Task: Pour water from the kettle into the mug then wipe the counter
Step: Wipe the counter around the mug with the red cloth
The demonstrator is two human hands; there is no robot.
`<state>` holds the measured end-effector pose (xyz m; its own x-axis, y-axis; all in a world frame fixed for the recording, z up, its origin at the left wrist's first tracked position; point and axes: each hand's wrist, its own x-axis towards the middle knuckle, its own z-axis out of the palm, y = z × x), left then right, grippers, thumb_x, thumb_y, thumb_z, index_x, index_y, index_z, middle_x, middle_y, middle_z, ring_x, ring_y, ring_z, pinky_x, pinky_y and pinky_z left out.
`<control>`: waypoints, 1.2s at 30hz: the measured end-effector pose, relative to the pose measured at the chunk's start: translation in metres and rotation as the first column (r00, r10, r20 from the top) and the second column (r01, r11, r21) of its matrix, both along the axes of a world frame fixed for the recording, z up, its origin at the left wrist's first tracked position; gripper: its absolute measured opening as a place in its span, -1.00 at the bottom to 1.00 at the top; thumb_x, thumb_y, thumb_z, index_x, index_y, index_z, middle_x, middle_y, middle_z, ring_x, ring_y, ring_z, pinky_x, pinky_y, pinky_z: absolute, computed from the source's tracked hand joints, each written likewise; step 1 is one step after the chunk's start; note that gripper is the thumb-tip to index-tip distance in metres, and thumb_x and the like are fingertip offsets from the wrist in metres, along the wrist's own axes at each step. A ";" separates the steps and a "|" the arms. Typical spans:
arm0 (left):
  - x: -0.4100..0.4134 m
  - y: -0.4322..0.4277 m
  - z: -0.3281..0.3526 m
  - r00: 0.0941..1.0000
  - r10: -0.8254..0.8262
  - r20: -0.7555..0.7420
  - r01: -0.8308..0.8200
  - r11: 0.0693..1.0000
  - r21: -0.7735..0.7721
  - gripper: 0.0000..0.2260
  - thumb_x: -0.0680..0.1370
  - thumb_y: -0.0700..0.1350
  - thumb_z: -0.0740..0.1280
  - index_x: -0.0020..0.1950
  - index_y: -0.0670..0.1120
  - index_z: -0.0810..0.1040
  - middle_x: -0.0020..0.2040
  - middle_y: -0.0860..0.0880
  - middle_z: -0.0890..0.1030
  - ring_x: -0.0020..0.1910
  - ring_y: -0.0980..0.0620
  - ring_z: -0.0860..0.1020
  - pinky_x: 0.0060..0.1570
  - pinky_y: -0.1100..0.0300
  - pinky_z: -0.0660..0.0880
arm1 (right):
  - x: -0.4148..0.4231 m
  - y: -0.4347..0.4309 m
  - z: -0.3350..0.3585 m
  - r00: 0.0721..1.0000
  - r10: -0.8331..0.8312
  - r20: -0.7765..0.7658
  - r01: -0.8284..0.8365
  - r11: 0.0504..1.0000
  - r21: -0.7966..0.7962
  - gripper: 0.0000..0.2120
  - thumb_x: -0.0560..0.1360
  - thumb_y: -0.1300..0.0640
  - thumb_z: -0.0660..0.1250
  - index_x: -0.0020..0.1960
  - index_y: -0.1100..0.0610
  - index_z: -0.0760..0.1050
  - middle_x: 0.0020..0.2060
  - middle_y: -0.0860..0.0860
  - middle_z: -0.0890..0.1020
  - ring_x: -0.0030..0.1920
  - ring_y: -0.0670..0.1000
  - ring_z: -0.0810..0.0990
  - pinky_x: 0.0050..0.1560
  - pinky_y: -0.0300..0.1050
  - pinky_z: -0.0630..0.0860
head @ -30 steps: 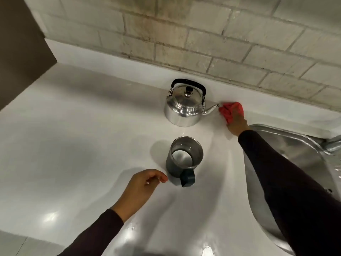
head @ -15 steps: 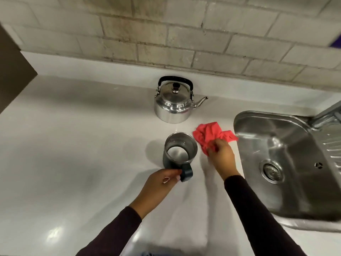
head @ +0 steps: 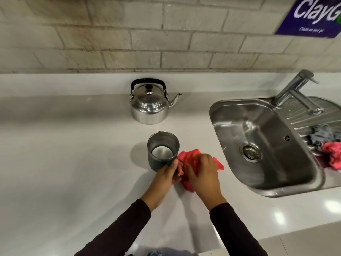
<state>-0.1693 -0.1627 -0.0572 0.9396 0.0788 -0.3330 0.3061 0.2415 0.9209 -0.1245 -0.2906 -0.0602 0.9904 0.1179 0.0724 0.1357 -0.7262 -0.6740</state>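
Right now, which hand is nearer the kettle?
Left, though neither touches it. The left hand grips the mug just in front of the kettle; the right hand presses the red cloth further right.

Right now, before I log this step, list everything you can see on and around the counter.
kettle: 1, silver with black handle, upright at the back of the counter, spout towards the sink
mug: 1, dark outside, steel inside, in front of the kettle
red cloth: 1, on the counter just right of the mug
sink: 1, steel, on the right, basin bare
tap: 1, steel, behind the sink
cloths on drainer: a grey and pink heap, far right
sign: 1, blue, on the brick wall
counter: 1, white
left hand: on the mug's handle side
right hand: pressing on the red cloth
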 end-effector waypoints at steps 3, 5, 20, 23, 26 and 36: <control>0.000 -0.008 -0.001 0.996 0.080 0.026 -0.082 0.994 0.065 -0.57 0.62 -0.04 0.11 -0.47 0.04 0.28 -0.53 0.14 0.36 -0.43 0.16 0.33 -0.25 0.24 0.32 | 0.003 0.024 -0.010 0.990 -0.055 -0.129 0.055 0.998 -0.004 -0.48 0.48 0.01 0.31 0.36 0.20 0.29 0.38 0.24 0.31 0.38 0.26 0.26 0.41 0.16 0.19; -0.001 -0.007 -0.002 0.994 0.104 0.034 -0.108 0.985 0.133 -0.55 0.62 -0.04 0.12 -0.50 0.05 0.25 -0.55 0.13 0.33 -0.47 0.18 0.28 -0.30 0.26 0.28 | 0.000 0.035 -0.021 0.974 -0.090 -0.206 0.058 0.986 -0.156 -0.38 0.53 -0.05 0.19 0.49 0.12 0.06 0.53 0.22 0.01 0.52 0.26 -0.06 0.48 0.24 -0.11; -0.024 0.064 0.039 1.000 -0.023 -0.007 0.024 0.958 0.284 -0.54 0.59 0.03 0.14 -0.54 0.06 0.27 -0.53 0.11 0.34 -0.48 0.21 0.34 -0.33 0.37 0.40 | 0.059 0.036 -0.040 0.992 0.067 -0.104 -0.059 0.995 0.084 -0.58 0.60 0.21 0.05 0.45 0.11 0.21 0.50 0.18 0.19 0.53 0.19 -0.03 0.51 0.20 -0.12; -0.031 0.077 0.049 1.000 0.028 0.003 -0.028 0.964 0.265 -0.53 0.59 0.01 0.16 -0.55 0.05 0.26 -0.52 0.10 0.33 -0.47 0.20 0.34 -0.36 0.39 0.41 | 0.069 0.055 -0.034 0.966 0.177 -0.190 -0.111 0.943 0.314 -0.63 0.62 0.18 0.04 0.41 0.06 0.28 0.46 0.13 0.29 0.51 0.16 0.03 0.50 0.23 0.01; -0.037 0.088 0.057 0.997 0.077 0.007 -0.076 0.957 0.281 -0.53 0.58 0.01 0.16 -0.55 0.04 0.25 -0.51 0.08 0.33 -0.44 0.15 0.34 -0.32 0.35 0.41 | 0.061 0.073 -0.036 0.935 0.306 -0.178 -0.249 0.927 0.281 -0.63 0.63 0.14 0.05 0.42 0.02 0.28 0.48 0.10 0.25 0.52 0.14 -0.02 0.51 0.21 -0.12; -0.048 0.105 0.066 0.983 0.181 -0.021 -0.171 0.954 0.245 -0.54 0.59 -0.04 0.16 -0.53 0.01 0.22 -0.52 0.07 0.29 -0.38 0.01 0.26 -0.19 0.10 0.33 | -0.010 0.063 -0.066 0.839 0.541 0.055 -0.503 0.811 -0.300 -0.55 0.51 -0.01 0.09 0.40 -0.13 0.27 0.51 0.14 0.16 0.50 0.33 -0.06 0.41 0.35 -0.15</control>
